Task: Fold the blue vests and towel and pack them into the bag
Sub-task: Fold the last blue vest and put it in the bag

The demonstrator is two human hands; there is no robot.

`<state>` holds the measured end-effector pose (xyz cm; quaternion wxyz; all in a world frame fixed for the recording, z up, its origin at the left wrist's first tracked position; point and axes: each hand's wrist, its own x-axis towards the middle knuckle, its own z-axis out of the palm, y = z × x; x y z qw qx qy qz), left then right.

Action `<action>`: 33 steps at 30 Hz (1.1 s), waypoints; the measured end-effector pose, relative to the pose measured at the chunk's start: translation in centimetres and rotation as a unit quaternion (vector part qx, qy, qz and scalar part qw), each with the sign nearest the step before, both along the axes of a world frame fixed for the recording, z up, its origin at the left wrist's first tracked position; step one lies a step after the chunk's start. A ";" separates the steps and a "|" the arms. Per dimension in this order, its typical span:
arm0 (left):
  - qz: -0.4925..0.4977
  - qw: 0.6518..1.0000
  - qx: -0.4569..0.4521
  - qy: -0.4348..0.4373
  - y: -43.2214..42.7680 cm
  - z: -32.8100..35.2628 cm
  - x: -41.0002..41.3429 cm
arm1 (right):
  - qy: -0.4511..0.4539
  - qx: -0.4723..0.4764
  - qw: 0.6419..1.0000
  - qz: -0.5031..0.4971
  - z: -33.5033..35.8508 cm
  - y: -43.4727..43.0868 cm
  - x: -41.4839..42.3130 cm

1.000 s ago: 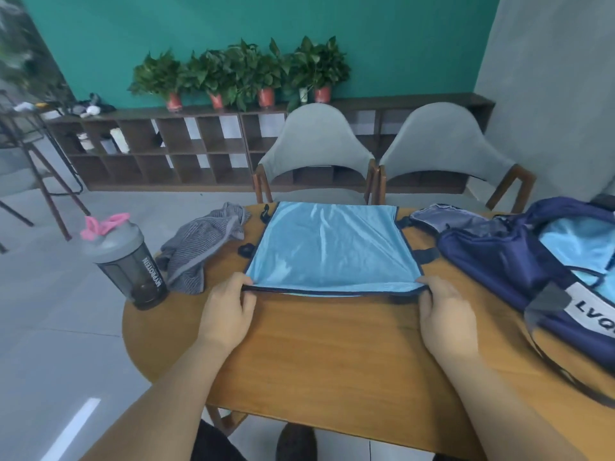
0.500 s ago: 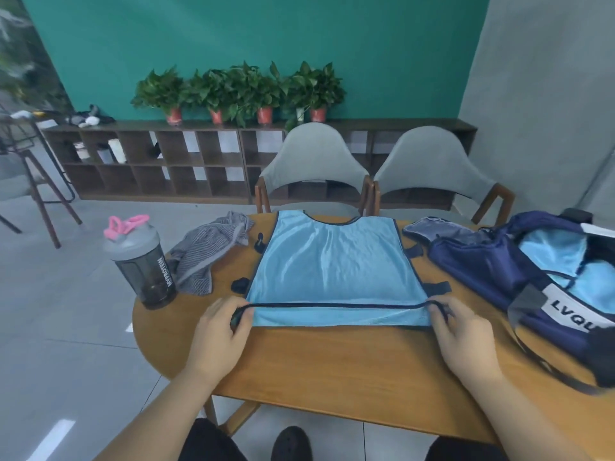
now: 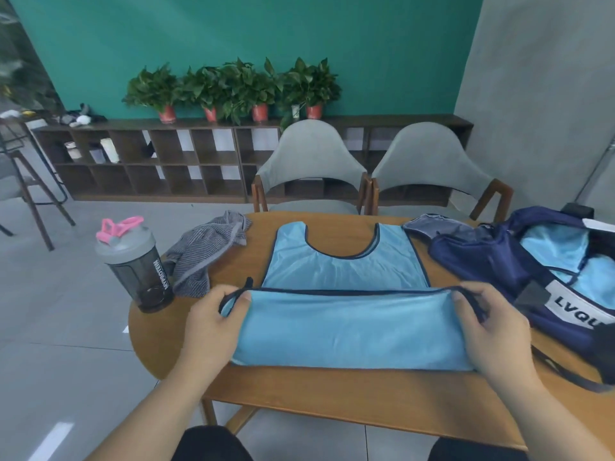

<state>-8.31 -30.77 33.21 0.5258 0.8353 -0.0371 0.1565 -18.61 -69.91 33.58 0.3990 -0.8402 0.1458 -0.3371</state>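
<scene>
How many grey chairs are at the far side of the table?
2. The left chair stands beyond the vest; the right chair is beside it, beyond the bag. A further seat shows partly at the picture's left edge, away from them.

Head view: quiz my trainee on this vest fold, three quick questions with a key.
1. True or false: the grey towel is already inside the bag.
2. Which do the left hand and right hand both pinch? A towel, B blue vest, C bag.
3. Fill in: from the head camera, the bag lies ___ of the vest.
Key: 1 false, it lies on the table; 2 B; 3 right.
</scene>
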 end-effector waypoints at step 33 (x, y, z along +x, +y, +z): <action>-0.065 0.988 0.136 -0.023 0.1 0.3 6.3 | 0.186 0.001 0.979 0.085 1.4 -4.8 5.3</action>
